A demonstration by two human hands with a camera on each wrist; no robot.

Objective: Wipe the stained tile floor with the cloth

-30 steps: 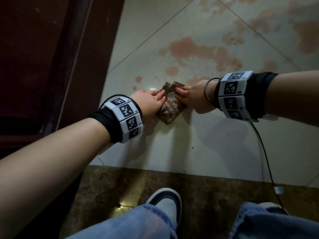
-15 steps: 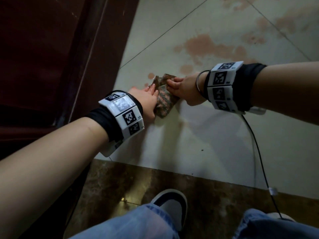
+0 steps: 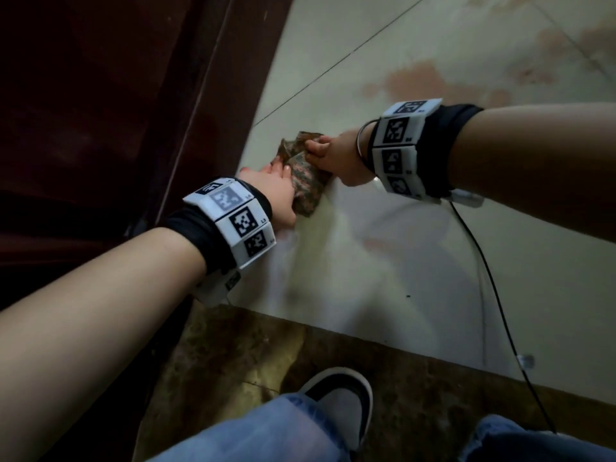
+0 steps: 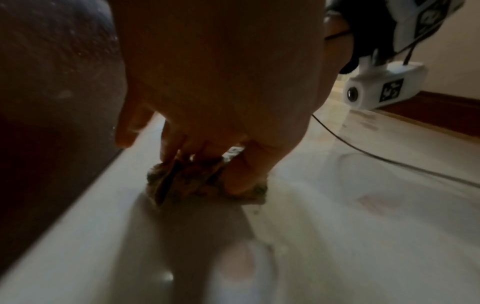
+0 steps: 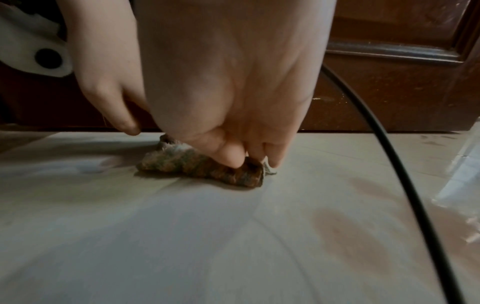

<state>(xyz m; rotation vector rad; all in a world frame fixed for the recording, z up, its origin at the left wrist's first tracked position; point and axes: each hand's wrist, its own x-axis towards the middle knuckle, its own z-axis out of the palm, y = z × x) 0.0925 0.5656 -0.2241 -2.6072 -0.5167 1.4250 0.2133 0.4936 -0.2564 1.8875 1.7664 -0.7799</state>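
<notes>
Left hand (image 3: 278,192) and right hand (image 3: 335,158) seemingly grip one cloth (image 3: 306,185).

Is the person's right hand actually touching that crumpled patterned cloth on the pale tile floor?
Touching. The right wrist view shows the right hand pinching the crumpled patterned cloth, pressed onto the pale tile floor.

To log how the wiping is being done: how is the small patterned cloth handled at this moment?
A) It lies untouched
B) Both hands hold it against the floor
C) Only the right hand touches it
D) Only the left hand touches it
B: the left hand and the right hand both hold the small patterned cloth down on the pale tile floor, the right pinching its far end.
</notes>
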